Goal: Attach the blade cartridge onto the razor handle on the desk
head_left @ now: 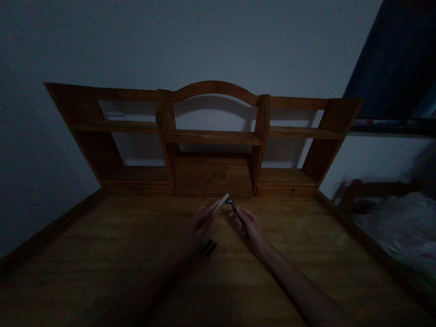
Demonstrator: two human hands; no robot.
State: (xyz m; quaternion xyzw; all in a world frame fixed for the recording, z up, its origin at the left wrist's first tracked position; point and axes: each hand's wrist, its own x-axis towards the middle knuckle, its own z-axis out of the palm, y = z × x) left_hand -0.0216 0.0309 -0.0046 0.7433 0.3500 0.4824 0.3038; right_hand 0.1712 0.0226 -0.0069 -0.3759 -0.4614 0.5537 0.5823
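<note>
My left hand is closed around a thin, pale, flat-looking piece that slants up to the right. Opposite it, my right hand grips a slim tool with a dark handle and a shiny bent metal head; its exact kind is too dim to make out. The metal head sits close to the pale piece's upper end; whether they touch I cannot tell. On the wooden desk, just below my left hand, lies a small black object, partly hidden by the wrist.
A wooden shelf unit with several compartments stands along the back of the desk, against a pale wall. To the right are a wooden frame and a heap of light patterned cloth, below a dark window. Lighting is dim.
</note>
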